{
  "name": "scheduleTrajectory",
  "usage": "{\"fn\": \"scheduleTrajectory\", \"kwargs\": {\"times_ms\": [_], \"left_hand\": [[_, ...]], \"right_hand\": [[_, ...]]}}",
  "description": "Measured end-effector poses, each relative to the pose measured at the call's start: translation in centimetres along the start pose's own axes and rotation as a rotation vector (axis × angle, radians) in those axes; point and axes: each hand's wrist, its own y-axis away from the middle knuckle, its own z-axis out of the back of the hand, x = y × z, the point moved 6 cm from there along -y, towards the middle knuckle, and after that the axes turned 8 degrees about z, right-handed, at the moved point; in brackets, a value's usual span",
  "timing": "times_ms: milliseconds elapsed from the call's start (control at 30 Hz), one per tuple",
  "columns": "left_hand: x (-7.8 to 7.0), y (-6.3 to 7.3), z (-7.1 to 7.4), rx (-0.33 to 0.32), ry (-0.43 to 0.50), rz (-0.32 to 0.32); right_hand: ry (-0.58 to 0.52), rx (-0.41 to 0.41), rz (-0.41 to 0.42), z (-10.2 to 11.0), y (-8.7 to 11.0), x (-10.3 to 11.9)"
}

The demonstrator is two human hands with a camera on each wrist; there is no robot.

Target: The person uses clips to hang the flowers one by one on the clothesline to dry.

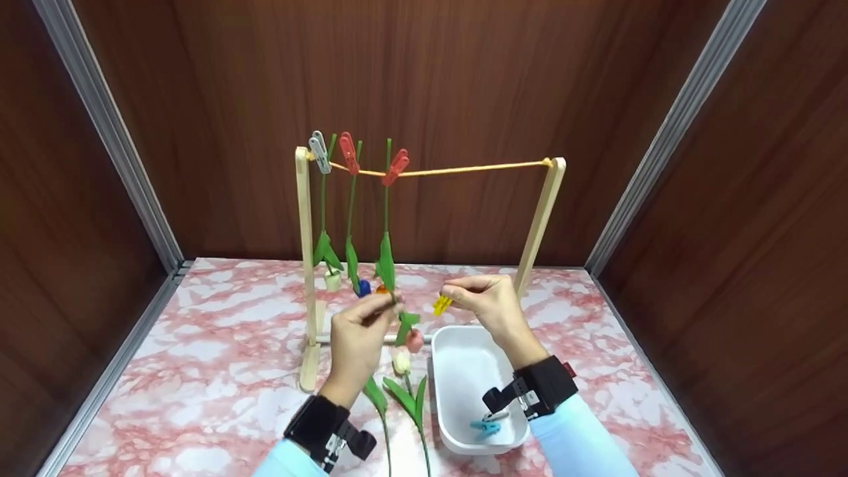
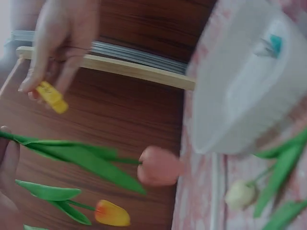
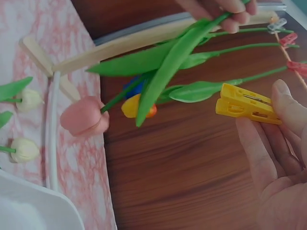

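the left hand grasps the green stem of a pink tulip between thumb and fingers; the flower hangs head down below the grip, its long leaves pointing down too. the right hand pinches a yellow clothespin between thumb and fingertips, to the right of the tulip and apart from it. both hands are lower than the orange cord, which runs between two wooden posts and touches neither.

three clothespins sit on the cord toward its left end: a pale grey clothespin near the left post, then a red clothespin, then a second red clothespin. from them, upside down, hang a white tulip, a blue tulip and a yellow-orange tulip, their stem ends sticking up above the cord. the right post stands at the far end.

on the pink-and-white marbled worktop, a white tub holds a blue clothespin and a grey one at its near end. left of the tub lie two cream tulips, side by side.
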Motion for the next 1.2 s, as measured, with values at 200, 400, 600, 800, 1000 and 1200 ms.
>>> {"fn": "scheduleTrajectory", "kwargs": {"times_ms": [200, 400, 600, 800, 1000, 1200], "left_hand": [[-0.2, -2.6, 0.0, -0.011, 0.056, 0.132], [-0.2, -5.2, -1.3, 0.056, 0.033, 0.209], [-0.5, -7.4, -3.5, 0.11, -0.016, 0.252], [-0.6, -8.9, -5.1, 0.07, -0.143, 0.271], [-0.9, -10.7, -6.2, 0.018, -0.176, 0.267], [-1.2, -11.9, -6.5, -0.057, -0.238, 0.237]], "right_hand": [[-0.034, -0.022, -0.005, 0.9, -0.4, 0.0], [-0.003, -0.058, 0.042, 2.6, -2.2, 1.6], [0.081, -0.069, 0.163, 4.3, -5.3, 6.0], [0.064, -0.078, 0.268, 4.0, -9.2, 11.2], [-0.083, -0.1, 0.266, 2.4, -12.8, 13.8], [-0.109, -0.124, 0.236, 0.8, -14.2, 14.5]]}}
